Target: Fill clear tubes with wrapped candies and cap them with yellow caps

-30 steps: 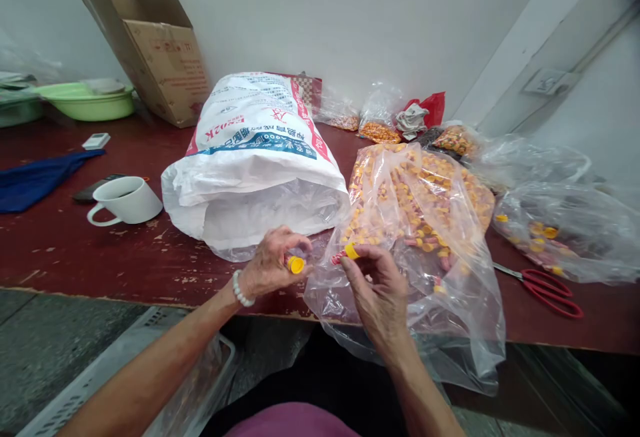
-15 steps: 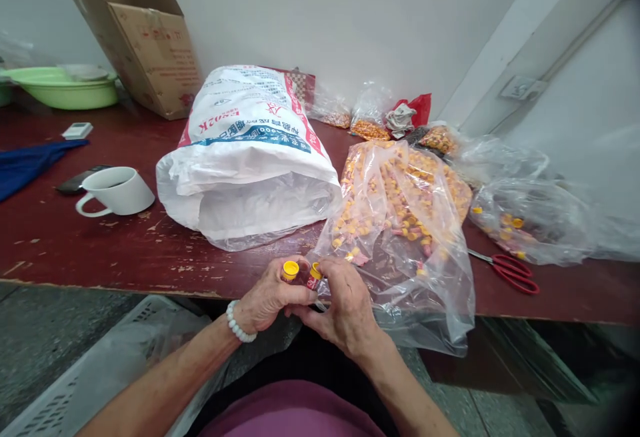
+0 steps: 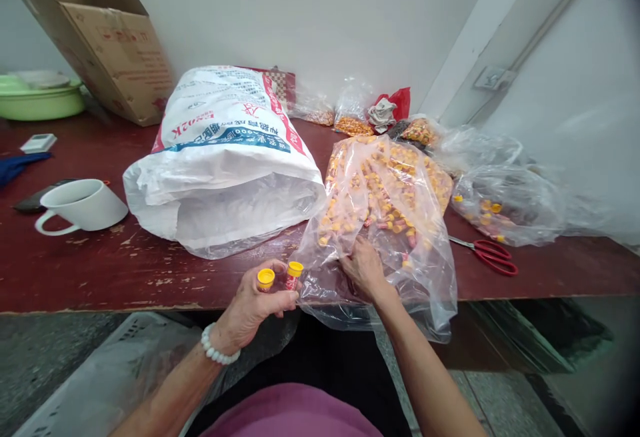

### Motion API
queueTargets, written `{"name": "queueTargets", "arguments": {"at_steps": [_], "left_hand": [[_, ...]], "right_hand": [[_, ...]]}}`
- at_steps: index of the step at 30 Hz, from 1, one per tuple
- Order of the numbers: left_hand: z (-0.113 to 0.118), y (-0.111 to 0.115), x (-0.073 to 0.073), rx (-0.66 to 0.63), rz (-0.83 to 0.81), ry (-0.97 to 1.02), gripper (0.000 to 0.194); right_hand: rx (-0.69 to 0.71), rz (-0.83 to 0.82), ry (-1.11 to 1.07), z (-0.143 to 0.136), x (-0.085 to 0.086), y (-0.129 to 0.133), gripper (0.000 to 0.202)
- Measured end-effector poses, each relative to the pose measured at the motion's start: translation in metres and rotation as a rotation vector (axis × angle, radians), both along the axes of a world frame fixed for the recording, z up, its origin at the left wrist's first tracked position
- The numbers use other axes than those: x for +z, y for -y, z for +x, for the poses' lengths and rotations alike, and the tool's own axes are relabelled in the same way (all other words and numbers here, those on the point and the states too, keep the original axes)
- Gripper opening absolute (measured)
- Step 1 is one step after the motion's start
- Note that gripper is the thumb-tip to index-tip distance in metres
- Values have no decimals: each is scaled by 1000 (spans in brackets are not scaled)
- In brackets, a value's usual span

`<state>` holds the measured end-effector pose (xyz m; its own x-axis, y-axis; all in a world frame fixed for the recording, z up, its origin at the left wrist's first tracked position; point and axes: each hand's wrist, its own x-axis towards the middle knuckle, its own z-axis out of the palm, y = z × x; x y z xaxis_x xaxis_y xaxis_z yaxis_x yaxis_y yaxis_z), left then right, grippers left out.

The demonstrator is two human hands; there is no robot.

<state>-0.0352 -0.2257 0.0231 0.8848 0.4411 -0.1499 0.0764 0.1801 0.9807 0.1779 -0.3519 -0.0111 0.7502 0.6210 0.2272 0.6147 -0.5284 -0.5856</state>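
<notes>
Near the front edge of the table, my left hand is closed around two small red tubes with yellow caps, a left tube and a right tube. Both caps point up. My right hand is at the mouth of a clear plastic bag full of similar yellow-capped tubes. Its fingertips are hidden, so I cannot see whether they hold anything. Just behind my left hand lies a large white printed sack, its mouth facing me.
On the left are a white mug, a cardboard box and a green basin. Red-handled scissors and another clear bag lie on the right. Small filled bags line the wall. A white crate stands below the table edge.
My right hand has left the tubes in my left hand and moved right and forward to the clear bag. My left hand keeps both tubes. The view has shifted slightly right.
</notes>
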Motion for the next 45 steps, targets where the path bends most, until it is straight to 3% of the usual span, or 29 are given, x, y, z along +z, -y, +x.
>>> {"name": "queueTargets", "arguments": {"at_steps": [5, 11, 14, 16, 19, 22, 26, 30, 32, 35, 40, 45], "left_hand": [[7, 8, 9, -11, 228, -15, 19], [11, 11, 6, 16, 289, -61, 20], [15, 17, 4, -26, 307, -68, 19], [18, 23, 1, -68, 353, -65, 17], [22, 32, -2, -120, 418, -48, 15], [22, 37, 0, -147, 446, 4, 14], [15, 34, 8, -174, 263, 13, 20], [9, 32, 13, -194, -26, 25, 24], [9, 34, 10, -216, -179, 40, 19], [9, 39, 4, -194, -373, 51, 18], [5, 38, -6, -128, -481, 50, 19], [-10, 28, -8, -89, -591, 39, 23]], "right_hand": [[22, -9, -106, 7, 2, -18, 16], [-99, 127, -163, 21, 9, 13, 33], [-165, 284, -194, -5, 24, 32, 40], [-137, 473, -262, -36, 36, 37, 35], [53, 652, -326, -80, 49, 31, 20], [229, 561, -218, -102, 51, 25, 12], [398, 311, 20, -101, 51, 35, 16], [527, 65, 193, -100, 56, 42, 62], [532, -3, 263, -104, 56, 39, 73], [492, -1, 312, -111, 51, 28, 65], [509, 84, 227, -118, 40, 12, 41], [572, 133, 79, -125, 32, 4, 52]]}}
